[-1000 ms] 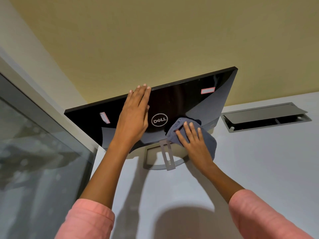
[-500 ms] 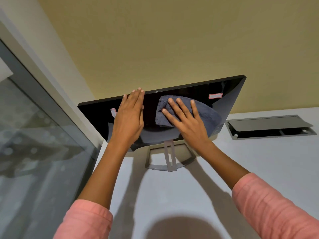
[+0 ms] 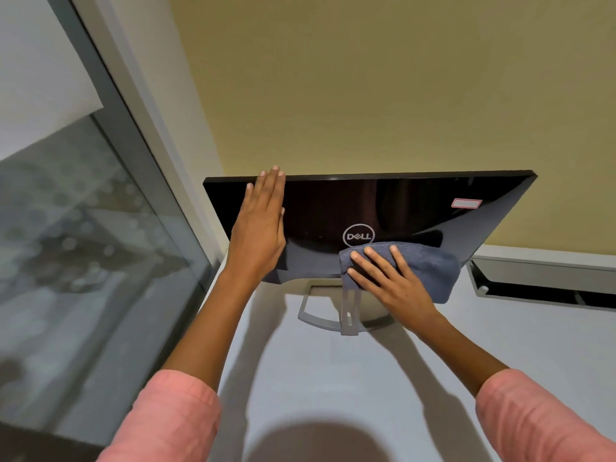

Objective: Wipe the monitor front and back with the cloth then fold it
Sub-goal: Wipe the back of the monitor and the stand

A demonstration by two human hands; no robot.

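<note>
Head view shows the monitor [image 3: 383, 208] standing on the white tabletop [image 3: 333, 378] near its far edge, its glossy black back panel turned toward the person. The left hand [image 3: 258, 228] lies flat against the left part of the panel, fingers straight and reaching the top edge, grasping nothing; it appears to steady the screen. The right hand [image 3: 390, 281] presses the grey-blue cloth [image 3: 430, 268] against the lower middle of the panel, just below the logo and above the grey stand [image 3: 333, 315], with fingers spread and straight over the fabric, not clenched round it. The step in hand seems to be wiping the back. To do it well, the bracing palm should counter the wiping pressure so the thin stand does not rock, and the cloth should stay bunched flat under the fingers, moving in overlapping passes toward the right side near the red-edged sticker [image 3: 466, 203]. Pressing too hard low down could tip the panel.
</note>
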